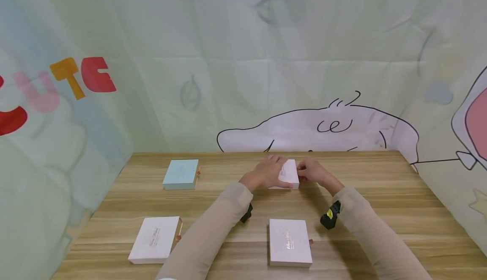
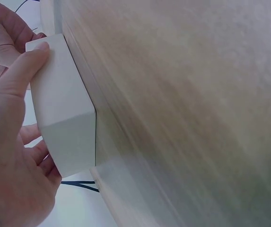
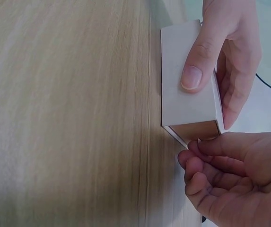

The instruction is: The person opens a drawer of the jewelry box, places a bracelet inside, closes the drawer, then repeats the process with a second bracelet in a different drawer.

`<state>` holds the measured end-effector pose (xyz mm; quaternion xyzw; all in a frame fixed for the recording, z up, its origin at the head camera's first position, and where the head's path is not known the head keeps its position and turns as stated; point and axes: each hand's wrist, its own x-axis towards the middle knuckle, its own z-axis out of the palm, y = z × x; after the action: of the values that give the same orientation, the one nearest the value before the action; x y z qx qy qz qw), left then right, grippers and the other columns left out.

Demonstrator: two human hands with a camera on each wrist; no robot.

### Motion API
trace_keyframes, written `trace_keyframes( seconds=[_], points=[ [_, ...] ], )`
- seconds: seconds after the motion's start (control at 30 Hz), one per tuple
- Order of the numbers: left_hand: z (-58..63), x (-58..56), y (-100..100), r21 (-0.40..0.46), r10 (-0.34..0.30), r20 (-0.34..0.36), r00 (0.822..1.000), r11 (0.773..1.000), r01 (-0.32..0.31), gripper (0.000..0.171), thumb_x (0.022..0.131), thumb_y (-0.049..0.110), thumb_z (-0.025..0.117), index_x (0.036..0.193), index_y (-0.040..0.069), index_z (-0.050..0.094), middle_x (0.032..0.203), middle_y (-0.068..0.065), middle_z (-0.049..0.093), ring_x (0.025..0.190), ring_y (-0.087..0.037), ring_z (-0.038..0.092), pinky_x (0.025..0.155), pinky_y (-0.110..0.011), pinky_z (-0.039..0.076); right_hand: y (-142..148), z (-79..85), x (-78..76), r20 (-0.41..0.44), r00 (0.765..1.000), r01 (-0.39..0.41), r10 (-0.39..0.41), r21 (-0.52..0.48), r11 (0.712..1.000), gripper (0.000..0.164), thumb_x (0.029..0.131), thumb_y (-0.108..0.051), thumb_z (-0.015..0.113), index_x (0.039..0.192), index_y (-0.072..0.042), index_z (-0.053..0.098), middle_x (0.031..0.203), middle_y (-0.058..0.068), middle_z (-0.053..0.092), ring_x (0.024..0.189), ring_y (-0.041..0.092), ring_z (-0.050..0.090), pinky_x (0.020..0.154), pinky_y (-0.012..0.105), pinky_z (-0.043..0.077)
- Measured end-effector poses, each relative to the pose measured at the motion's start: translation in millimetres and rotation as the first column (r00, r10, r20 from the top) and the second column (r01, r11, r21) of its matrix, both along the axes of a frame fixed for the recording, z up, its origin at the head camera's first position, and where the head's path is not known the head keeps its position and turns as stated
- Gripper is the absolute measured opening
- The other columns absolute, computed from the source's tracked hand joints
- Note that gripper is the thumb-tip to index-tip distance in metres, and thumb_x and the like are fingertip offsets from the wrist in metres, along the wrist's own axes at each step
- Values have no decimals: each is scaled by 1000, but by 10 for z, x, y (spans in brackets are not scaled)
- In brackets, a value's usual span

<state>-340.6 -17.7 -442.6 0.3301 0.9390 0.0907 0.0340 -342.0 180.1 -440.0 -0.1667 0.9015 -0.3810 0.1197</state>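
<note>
A white gift box [image 1: 291, 172] with printed lettering lies near the table's far edge. My left hand [image 1: 268, 171] holds it from the left, the thumb along its near side and the fingers round the far side. In the right wrist view, the box [image 3: 182, 104] shows a brown inner face at its right end. There my right hand [image 3: 241, 172] pinches with thumb and forefinger at the lower edge of that face, other fingers curled. The pinched tab is mostly hidden behind the fingertips.
A pale blue box [image 1: 181, 173] stands at the back left, a white box [image 1: 154, 238] at the front left and another white box [image 1: 291, 242] at the front middle. Each has a small orange-brown tab on its right side. A printed curtain [image 1: 171, 81] hangs behind the wooden table [image 1: 399, 212].
</note>
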Motion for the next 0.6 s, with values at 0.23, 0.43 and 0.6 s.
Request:
trace_keyframes(
  seconds=[0.23, 0.43, 0.6],
  points=[
    [2, 9, -12, 20, 2, 4, 1000, 1000, -2, 93, 86, 62, 67, 153, 8, 33, 151, -9, 41, 136, -24, 37, 110, -36, 33, 4, 0, -26, 4, 1000, -10, 10, 2, 1000, 19, 92, 9, 55, 78, 7, 67, 61, 4, 55, 55, 13, 48, 52, 24, 39],
    [-25, 14, -18, 44, -12, 6, 1000, 999, 12, 97, 86, 64, 65, 154, 6, 29, 153, -9, 38, 140, -24, 31, 114, -36, 26, 34, -35, -30, -10, 1000, -14, 14, -17, 1000, 21, 90, 9, 54, 73, 5, 65, 57, 4, 53, 51, 11, 46, 50, 24, 38],
    [-30, 20, -25, 67, -5, -12, 1000, 998, 6, 98, 88, 67, 60, 157, 5, 25, 158, -11, 32, 145, -27, 25, 117, -39, 18, 70, -18, 21, -55, 998, 35, -34, 15, 999, 15, 91, 4, 57, 83, 8, 69, 68, 11, 60, 60, 16, 51, 56, 27, 42]
  ],
)
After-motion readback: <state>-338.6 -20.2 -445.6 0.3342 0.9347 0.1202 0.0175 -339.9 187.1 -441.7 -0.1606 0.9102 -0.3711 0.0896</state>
